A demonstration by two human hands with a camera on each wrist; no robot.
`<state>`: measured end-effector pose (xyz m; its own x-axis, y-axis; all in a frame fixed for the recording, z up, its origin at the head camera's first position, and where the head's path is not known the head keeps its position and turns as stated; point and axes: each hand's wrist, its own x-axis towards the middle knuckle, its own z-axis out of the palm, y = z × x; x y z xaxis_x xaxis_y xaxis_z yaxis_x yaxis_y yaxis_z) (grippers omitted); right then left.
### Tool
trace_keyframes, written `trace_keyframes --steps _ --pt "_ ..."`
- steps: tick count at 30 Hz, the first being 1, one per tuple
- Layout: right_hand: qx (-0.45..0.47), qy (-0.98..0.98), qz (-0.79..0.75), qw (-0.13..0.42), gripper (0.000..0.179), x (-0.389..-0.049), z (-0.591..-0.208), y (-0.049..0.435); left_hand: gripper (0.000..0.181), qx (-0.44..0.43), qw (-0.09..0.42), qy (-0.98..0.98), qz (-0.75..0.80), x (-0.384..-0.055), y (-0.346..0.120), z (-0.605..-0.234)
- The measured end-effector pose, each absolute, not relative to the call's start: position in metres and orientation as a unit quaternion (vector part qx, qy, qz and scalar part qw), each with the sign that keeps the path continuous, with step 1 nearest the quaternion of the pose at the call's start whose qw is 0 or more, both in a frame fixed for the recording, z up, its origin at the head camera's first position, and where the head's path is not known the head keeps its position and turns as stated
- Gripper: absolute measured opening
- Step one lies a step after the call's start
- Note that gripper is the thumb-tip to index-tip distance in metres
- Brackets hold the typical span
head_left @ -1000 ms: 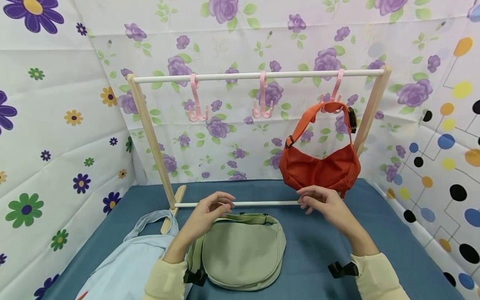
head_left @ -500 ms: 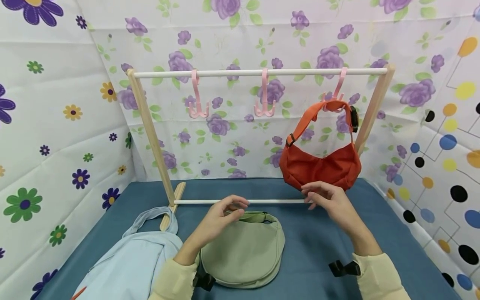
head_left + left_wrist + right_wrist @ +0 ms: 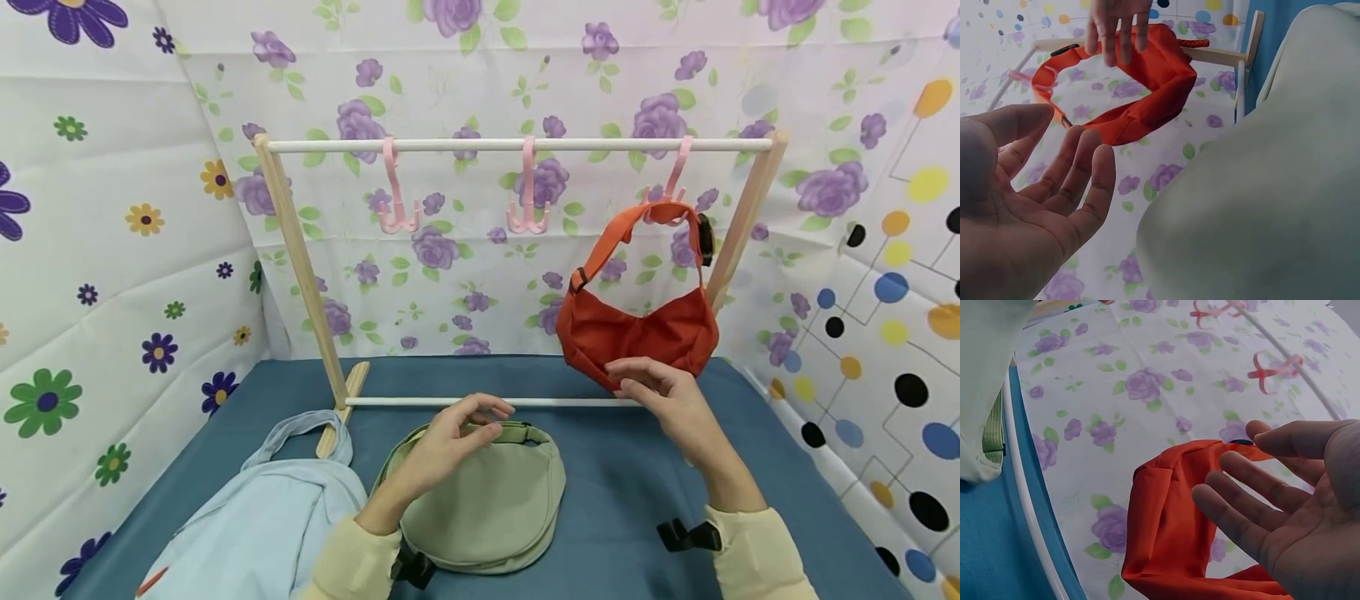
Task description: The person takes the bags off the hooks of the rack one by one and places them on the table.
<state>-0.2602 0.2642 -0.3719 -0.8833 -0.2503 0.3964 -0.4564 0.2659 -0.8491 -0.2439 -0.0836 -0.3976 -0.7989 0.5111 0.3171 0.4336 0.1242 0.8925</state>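
My left hand [image 3: 455, 442], fingers loosely bent and holding nothing, hovers over the upper part of a green shoulder bag [image 3: 487, 508] that lies on the blue cloth. In the left wrist view the thumb and fingers [image 3: 1100, 181] are spread apart with nothing between them. My right hand [image 3: 671, 408] is in front of the bottom of a red-orange shoulder bag [image 3: 637, 333], overlapping it in the head view, its fingers relaxed and bare. That bag hangs by its orange strap [image 3: 606, 242] from the rightmost pink hook [image 3: 678, 171].
A wooden rack with a white top bar [image 3: 465, 145] and a lower bar [image 3: 555, 402] stands at the back. Two more pink hooks, one at left [image 3: 396, 187] and one at centre [image 3: 528, 187], carry nothing. A light blue backpack [image 3: 277, 517] lies at the left.
My left hand has moved to the right above the green bag. The right hand has drifted slightly right in front of the red-orange bag.
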Motion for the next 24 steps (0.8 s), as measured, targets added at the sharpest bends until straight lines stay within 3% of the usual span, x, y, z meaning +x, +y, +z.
trace_keyframes --steps 7,24 --pt "0.230 -0.777 0.577 0.103 0.033 -0.260 -0.368 0.258 0.028 0.305 0.037 0.754 0.581 -0.244 -0.079 -0.393" --pt "0.201 -0.797 0.551 0.147 0.043 -0.255 -0.339 0.276 0.033 0.271 -0.018 0.758 0.593 -0.253 -0.051 -0.377"
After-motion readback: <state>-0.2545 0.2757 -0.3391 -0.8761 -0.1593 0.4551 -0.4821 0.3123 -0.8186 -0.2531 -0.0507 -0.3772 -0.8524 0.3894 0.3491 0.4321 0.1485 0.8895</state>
